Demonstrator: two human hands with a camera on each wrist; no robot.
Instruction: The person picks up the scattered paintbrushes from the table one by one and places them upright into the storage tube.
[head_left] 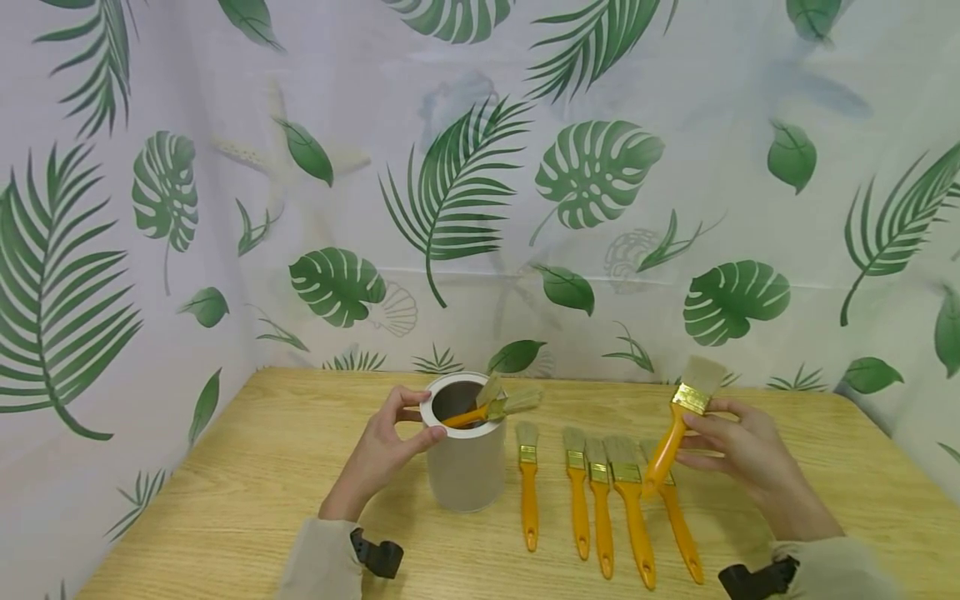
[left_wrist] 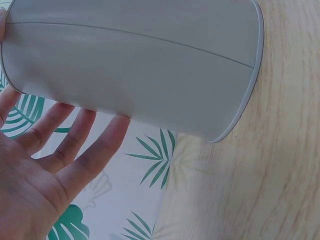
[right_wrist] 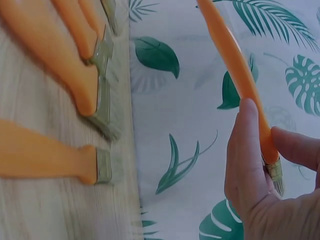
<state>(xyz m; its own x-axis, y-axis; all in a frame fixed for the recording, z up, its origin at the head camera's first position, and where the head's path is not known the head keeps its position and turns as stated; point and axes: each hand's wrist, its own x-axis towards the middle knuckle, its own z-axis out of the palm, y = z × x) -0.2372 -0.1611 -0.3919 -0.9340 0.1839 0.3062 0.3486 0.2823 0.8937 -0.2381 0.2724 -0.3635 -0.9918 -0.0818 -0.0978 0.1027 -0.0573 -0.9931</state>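
Observation:
My left hand holds a grey-white round canister at its left side, thumb at the front of the rim and fingers behind. In the left wrist view its fingertips touch the canister's wall. Paintbrushes with orange handles lean inside, bristles sticking out over the right rim. My right hand pinches a wide paintbrush near its ferrule, bristles up, handle slanting down to the left. In the right wrist view the thumb and fingers press its orange handle from both sides.
Several more paintbrushes lie side by side on the wooden table, right of the canister, bristles pointing to the back. One paintbrush lies a little apart, nearest the canister. A leaf-patterned cloth hangs behind the table.

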